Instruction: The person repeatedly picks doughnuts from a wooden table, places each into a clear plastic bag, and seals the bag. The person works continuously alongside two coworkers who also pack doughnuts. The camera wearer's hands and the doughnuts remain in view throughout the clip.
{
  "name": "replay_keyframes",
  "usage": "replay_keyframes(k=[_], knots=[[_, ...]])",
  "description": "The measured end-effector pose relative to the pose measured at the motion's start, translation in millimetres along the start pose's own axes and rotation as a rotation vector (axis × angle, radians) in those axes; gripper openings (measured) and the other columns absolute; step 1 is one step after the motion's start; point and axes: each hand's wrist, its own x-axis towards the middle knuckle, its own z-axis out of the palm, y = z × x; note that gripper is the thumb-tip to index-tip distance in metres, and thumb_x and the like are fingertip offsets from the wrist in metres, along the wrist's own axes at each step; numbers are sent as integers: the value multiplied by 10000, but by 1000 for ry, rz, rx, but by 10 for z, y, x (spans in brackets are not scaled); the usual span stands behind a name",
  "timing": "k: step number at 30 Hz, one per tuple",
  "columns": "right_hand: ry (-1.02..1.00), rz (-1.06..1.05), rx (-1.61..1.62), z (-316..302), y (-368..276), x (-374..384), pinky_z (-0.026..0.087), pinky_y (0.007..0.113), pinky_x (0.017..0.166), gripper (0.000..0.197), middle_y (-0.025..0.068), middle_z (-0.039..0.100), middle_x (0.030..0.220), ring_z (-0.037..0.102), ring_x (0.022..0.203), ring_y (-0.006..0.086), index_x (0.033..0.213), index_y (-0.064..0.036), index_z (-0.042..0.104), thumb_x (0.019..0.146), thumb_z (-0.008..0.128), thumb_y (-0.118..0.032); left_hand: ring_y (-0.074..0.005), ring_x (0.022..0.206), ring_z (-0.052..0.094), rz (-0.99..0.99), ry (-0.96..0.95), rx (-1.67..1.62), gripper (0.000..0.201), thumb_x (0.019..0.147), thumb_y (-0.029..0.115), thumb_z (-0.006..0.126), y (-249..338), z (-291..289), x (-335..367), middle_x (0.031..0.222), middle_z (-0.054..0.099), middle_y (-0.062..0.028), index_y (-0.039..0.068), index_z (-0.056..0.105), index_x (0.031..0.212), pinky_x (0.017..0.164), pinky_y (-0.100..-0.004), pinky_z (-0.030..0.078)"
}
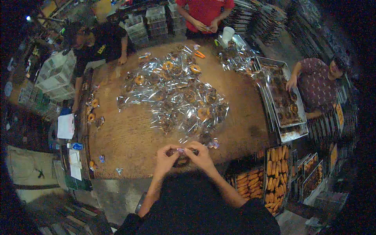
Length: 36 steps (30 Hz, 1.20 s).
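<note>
At the near edge of the table (pixel 117 141), my left hand (pixel 166 157) and my right hand (pixel 200 156) meet in front of me. The fingers of both are pinched on a small whitish-purple strip at the top of a bagged doughnut (pixel 181 161), dark brown and hanging just below them. Just beyond my hands spreads a wide heap of doughnuts in clear shiny bags (pixel 184 98), mostly dark with a few golden ones. A small purple-and-white packet (pixel 214 143) lies to the right of my fingers.
Across the table a person in red (pixel 205 11) handles something small. Someone in black (pixel 100 43) leans at the far left. At the right, a person in a patterned shirt (pixel 317 78) reaches into a metal tray (pixel 280 90). Trays of long golden pastries (pixel 276 172) stand near my right.
</note>
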Motion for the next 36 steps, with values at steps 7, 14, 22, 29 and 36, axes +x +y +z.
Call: replay_keyframes(k=[7,14,22,29,36], knots=[[40,-176,-314,-26,-138,-63,477,334,725,140,99,624,871,606,793,246,906,-10,675,836,716,-125,-125,840,655,77,58,-91,193,880,101,684,43,129,-109,931,727,-60,-23,716,1024,787,-277,527],[317,-170,-323,-62,-147,33,479,378,771,104,62,607,887,594,921,254,924,-54,637,851,658,-124,-166,822,669,129,170,198,208,823,197,726,-29,290,23,891,730,-91,34,734,953,761,-327,523],[531,-15,392,72,-233,251,378,245,496,470,35,423,574,449,540,109,611,-88,407,1046,395,-265,-212,855,680,334,140,9,164,813,101,714,-112,608,80,920,717,-138,5,723,946,720,-344,531],[569,267,510,46,-15,453,297,275,372,549,-2,342,470,346,391,108,574,-145,326,1042,410,-420,-185,886,669,358,36,99,223,802,90,747,-268,552,168,956,717,-96,24,714,1011,777,-314,532],[642,273,327,-136,382,416,435,297,408,499,16,412,511,449,416,129,608,-109,417,1022,482,-378,-159,1011,602,-137,-369,-340,288,889,283,662,-1431,-454,896,1099,673,-55,59,700,1066,894,-341,484]])
